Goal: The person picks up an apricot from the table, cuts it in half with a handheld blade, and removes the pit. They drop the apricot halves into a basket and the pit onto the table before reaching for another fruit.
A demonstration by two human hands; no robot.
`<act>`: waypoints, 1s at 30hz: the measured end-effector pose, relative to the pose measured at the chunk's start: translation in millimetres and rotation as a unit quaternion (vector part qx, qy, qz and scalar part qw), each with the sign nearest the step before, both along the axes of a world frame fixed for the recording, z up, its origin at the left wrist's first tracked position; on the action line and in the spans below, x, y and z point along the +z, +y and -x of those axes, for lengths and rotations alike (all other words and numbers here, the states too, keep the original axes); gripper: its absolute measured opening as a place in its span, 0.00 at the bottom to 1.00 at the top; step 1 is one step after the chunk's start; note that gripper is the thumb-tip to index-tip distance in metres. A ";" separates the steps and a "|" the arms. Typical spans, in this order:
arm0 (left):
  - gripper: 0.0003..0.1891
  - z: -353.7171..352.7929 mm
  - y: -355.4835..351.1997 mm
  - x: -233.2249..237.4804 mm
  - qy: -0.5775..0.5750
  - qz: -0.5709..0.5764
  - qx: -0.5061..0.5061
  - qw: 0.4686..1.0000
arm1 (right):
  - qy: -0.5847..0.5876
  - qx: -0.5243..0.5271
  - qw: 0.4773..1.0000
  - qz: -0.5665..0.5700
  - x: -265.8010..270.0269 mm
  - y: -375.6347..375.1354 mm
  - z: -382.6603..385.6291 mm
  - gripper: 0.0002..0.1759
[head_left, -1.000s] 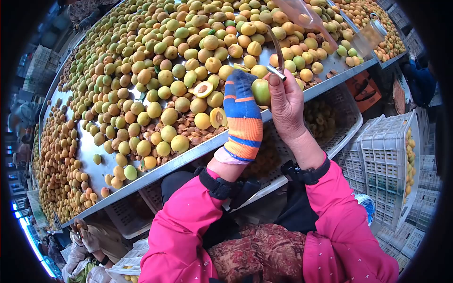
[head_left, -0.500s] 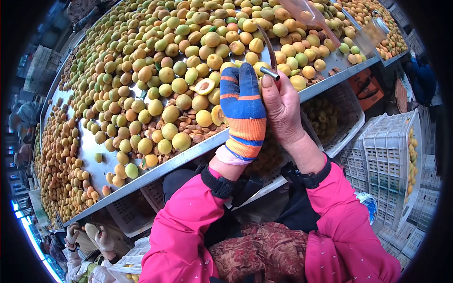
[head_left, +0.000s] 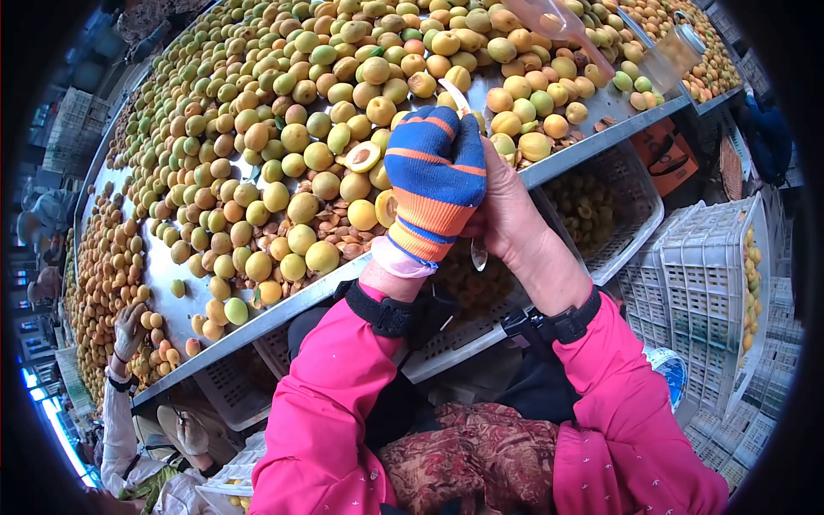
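My left hand (head_left: pixel 436 167), in a blue and orange striped knit glove, is closed just above the table edge; what lies inside its fingers is hidden. My bare right hand (head_left: pixel 508 210) presses against it from the right, fingers wrapped and partly covered by the glove. A thin curved knife (head_left: pixel 457 94) sticks up past the glove, gripped at its lower part by my right hand. Under that hand a shiny metal tip (head_left: pixel 478 255) shows. Close by on the table are a halved apricot (head_left: pixel 362 157) and whole yellow-green apricots (head_left: pixel 303 208).
Apricots cover the metal table (head_left: pixel 176 275), with brown pits (head_left: pixel 339 227) near its front edge. Below stand a fruit crate (head_left: pixel 601 206) and stacked white crates (head_left: pixel 687 275). A clear plastic container (head_left: pixel 674 62) sits upper right. Another person's gloved hand (head_left: pixel 130 330) reaches among fruit at left.
My hands have turned and moved slightly left and down; the left glove has curled closed over the right fingers. The metal tube end is now hidden. The other person's hand has reached onto the table.
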State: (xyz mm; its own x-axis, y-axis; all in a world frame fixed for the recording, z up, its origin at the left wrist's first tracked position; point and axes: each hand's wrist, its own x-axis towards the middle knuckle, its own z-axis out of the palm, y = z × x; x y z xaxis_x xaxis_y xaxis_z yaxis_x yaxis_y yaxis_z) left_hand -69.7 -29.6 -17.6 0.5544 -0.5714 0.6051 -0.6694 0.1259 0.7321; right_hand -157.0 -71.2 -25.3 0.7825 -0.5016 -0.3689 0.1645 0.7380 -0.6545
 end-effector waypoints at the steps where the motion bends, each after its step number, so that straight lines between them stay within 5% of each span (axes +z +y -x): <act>1: 0.04 -0.4 -0.5 -0.3 -0.001 0.000 -0.001 1.000 | -0.010 0.040 0.999 -0.019 0.2 -4.0 3.4 0.28; 3: 0.03 -2.4 -1.2 -1.5 -0.040 0.018 -0.013 0.999 | -0.020 0.081 0.996 -0.037 3.2 -3.1 4.1 0.28; 4: 0.03 1.9 -2.1 0.8 -0.041 0.018 -0.013 0.999 | 0.002 -0.013 0.998 0.063 15.0 4.0 -1.1 0.24; 6: 0.03 15.2 -2.3 6.6 0.167 0.094 -0.016 0.981 | 0.053 -0.149 0.930 0.331 15.0 1.8 -7.0 0.19; 7: 0.04 17.0 -2.7 6.7 0.324 0.087 -0.013 0.942 | 0.082 -0.188 0.847 0.491 10.9 -4.7 -9.0 0.18; 9: 0.07 12.9 -4.3 -6.2 0.554 0.146 -0.058 0.818 | 0.140 -0.180 0.747 0.625 4.7 -4.2 -6.3 0.16; 12: 0.07 11.1 -1.5 -0.6 0.540 0.146 -0.045 0.828 | 0.115 -0.175 0.780 0.590 -3.5 4.2 -14.3 0.17; 13: 0.07 8.2 -0.1 -1.6 0.541 0.146 -0.044 0.827 | 0.065 -0.183 0.862 0.468 -4.4 9.1 -19.4 0.18; 14: 0.07 4.3 1.9 -2.9 0.289 0.060 0.013 0.955 | 0.014 -0.188 0.924 0.333 -5.0 12.4 -21.6 0.19; 15: 0.06 2.4 3.0 -3.6 0.011 -0.032 0.069 0.997 | 0.015 -0.188 0.924 0.333 -4.1 11.8 -19.0 0.19; 18: 0.05 1.0 1.6 -6.1 0.039 -0.016 0.033 0.999 | 0.030 -0.014 0.989 0.147 2.1 5.5 -3.6 0.28; 21: 0.01 1.2 -6.1 -11.8 0.137 0.030 -0.002 0.990 | 0.025 -0.047 0.996 0.075 3.9 9.4 -4.8 0.29; 25: 0.09 0.7 -9.2 -9.8 -0.003 0.061 -0.003 0.998 | 0.038 0.040 0.998 -0.004 3.4 -0.9 5.2 0.27; 26: 0.05 0.9 -6.9 -9.5 -0.051 0.012 0.014 0.999 | 0.037 0.040 0.999 -0.005 6.9 2.1 0.2 0.27; 28: 0.03 5.9 -4.4 -3.8 -0.101 -0.035 0.033 0.994 | 0.009 -0.179 0.976 0.128 14.4 10.0 -15.5 0.20; 29: 0.03 16.8 -5.6 3.3 0.131 0.035 0.007 0.991 | 0.009 -0.178 0.976 0.128 13.5 7.1 -13.3 0.20; 30: 0.06 22.6 -6.1 6.9 0.355 0.101 -0.019 0.929 | 0.061 -0.179 0.926 0.326 11.0 1.6 -8.6 0.20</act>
State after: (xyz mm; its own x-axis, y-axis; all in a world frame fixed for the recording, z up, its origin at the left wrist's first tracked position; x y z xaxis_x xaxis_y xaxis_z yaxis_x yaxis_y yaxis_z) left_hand -92.3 -35.7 -10.7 0.8368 -0.5129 0.1916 -0.0187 0.3230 0.9462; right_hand -148.4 -69.7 -14.3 0.4951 -0.8684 0.0285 0.2172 0.0920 -0.9718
